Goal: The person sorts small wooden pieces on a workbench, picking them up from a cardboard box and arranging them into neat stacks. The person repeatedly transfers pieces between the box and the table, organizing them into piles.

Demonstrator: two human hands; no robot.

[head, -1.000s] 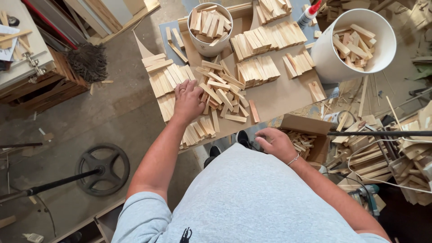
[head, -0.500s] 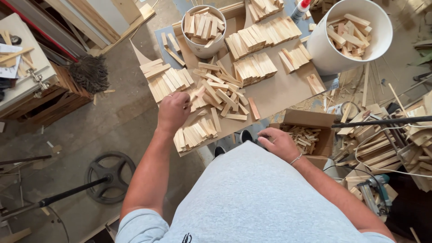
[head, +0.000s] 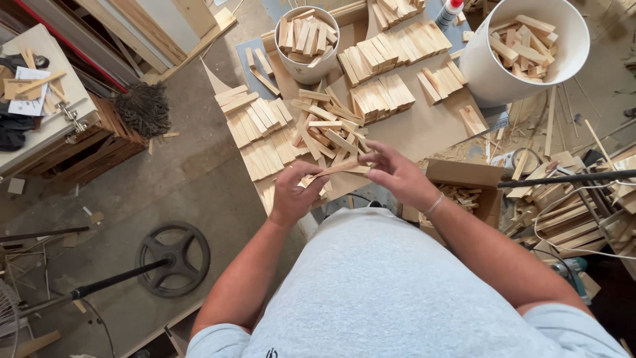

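Observation:
A thin wooden slat (head: 339, 168) is held level between both hands, above the near edge of a cardboard sheet (head: 430, 129) on the floor. My left hand (head: 291, 194) grips its left end. My right hand (head: 395, 174) pinches its right end with fingertips. Just beyond the hands lies a loose heap of short wooden pieces (head: 328, 129). Neat rows of stacked wooden pieces (head: 258, 129) sit left of the heap, and more rows (head: 391, 56) lie farther back.
A small white bucket (head: 306, 41) and a large white bucket (head: 527, 50) hold wood pieces. An open cardboard box (head: 467, 192) sits by my right arm. A black wheel on a pole (head: 173, 258), a broom head (head: 142, 109) and scrap wood (head: 570, 205) surround the area.
My left hand drew back from the heap with a slat. My right hand rose from near the cardboard box and took the slat's other end.

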